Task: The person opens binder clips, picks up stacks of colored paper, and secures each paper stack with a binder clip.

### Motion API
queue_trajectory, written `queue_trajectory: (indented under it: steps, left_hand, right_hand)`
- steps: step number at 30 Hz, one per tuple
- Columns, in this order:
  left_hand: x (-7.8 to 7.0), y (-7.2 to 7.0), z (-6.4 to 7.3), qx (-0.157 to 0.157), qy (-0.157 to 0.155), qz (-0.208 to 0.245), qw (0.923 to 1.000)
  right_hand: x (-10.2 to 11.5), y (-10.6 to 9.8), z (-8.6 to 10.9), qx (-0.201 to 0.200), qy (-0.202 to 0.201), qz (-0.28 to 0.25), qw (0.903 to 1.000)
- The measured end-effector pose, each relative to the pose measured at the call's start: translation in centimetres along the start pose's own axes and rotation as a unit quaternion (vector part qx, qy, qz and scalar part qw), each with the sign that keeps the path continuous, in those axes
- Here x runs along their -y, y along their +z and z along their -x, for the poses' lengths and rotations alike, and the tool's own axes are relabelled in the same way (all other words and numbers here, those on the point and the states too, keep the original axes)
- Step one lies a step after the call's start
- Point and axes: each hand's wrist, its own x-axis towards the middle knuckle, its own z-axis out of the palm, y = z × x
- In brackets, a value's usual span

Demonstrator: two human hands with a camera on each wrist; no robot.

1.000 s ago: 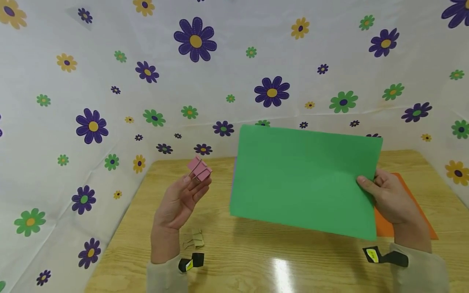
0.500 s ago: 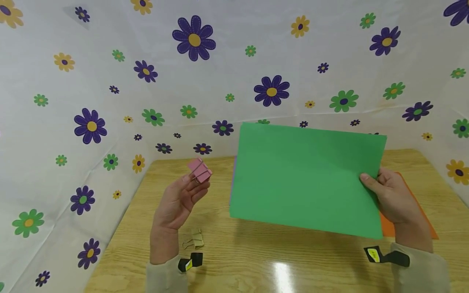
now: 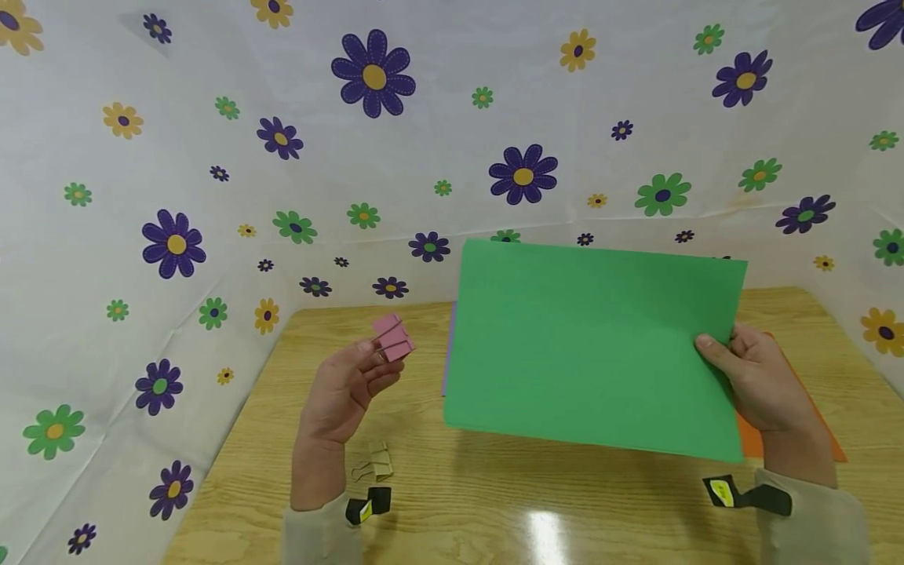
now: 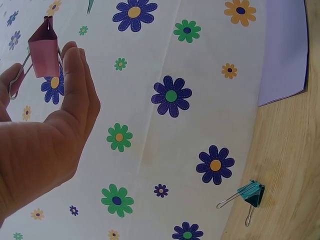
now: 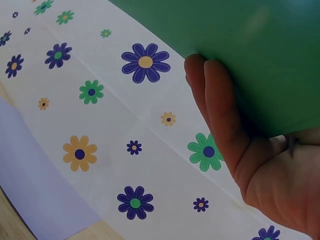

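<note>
In the head view my left hand (image 3: 339,396) pinches a pink binder clip (image 3: 393,339) above the table's left part. The left wrist view shows the clip's wire handles (image 4: 20,80) between thumb and fingers. With thumb in front and fingers behind, my right hand (image 3: 766,384) grips the right edge of a green sheet (image 3: 593,345), lifted and tilted toward me. Its left edge stands apart from the clip. Whether it is one sheet or more I cannot tell. On the table below my left hand lies a yellow binder clip (image 3: 381,461).
An orange sheet (image 3: 750,435) lies on the wooden table (image 3: 480,502) partly beneath my right hand. Behind the green sheet peeks a purple sheet (image 3: 448,353), mostly hidden. A teal binder clip (image 4: 253,192) appears in the left wrist view. Flower-patterned cloth (image 3: 424,141) surrounds the table.
The pink clip has turned slightly in my left fingers and shifted a little down and right. My right hand and the green sheet's right edge have moved slightly right.
</note>
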Motion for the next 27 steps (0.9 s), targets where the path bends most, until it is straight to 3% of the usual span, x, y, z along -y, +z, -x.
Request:
queue_trajectory:
  steps: [8,13,27]
  left_hand:
    - [0.1,0.2,0.2,-0.013,-0.003,-0.028,0.9995]
    - [0.1,0.6,0.2,-0.026,-0.021,-0.052,0.9981]
    - [0.3,1.1,-0.1,-0.027,-0.049,-0.11,0.9924]
  right_hand:
    - [0.1,-0.1,0.1,0.01,-0.008,0.004,0.9999]
    - [0.2,0.0,0.1,0.005,-0.003,0.007,1.0]
    - [0.2,0.2,0.1,0.01,-0.008,0.005,0.9999]
